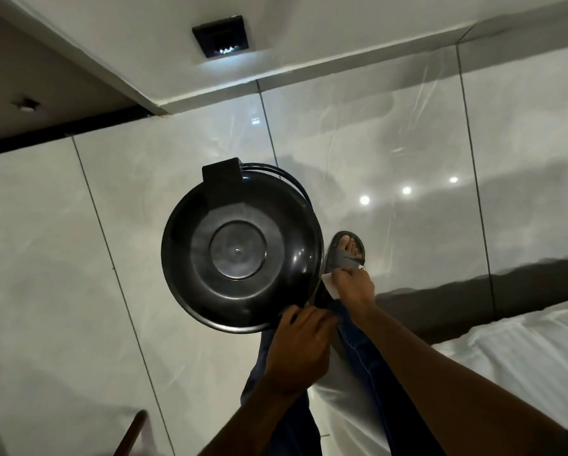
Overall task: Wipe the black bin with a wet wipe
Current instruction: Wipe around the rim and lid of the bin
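Note:
The round black bin [239, 248] with its lid on stands on the tiled floor, seen from straight above. My left hand [300, 347] grips the bin's near rim. My right hand [353, 286] presses a white wet wipe [330, 286] against the bin's right side, just under the rim. Most of the wipe is hidden by my fingers. A hinge block [221, 174] and a thin wire handle [285, 176] sit at the bin's far edge.
My foot in a dark slide sandal [346, 250] rests right of the bin. A bed with white sheets [522, 363] fills the lower right. A white wall with a dark floor light [221, 36] runs along the top. A wooden piece [132, 432] shows at the bottom left.

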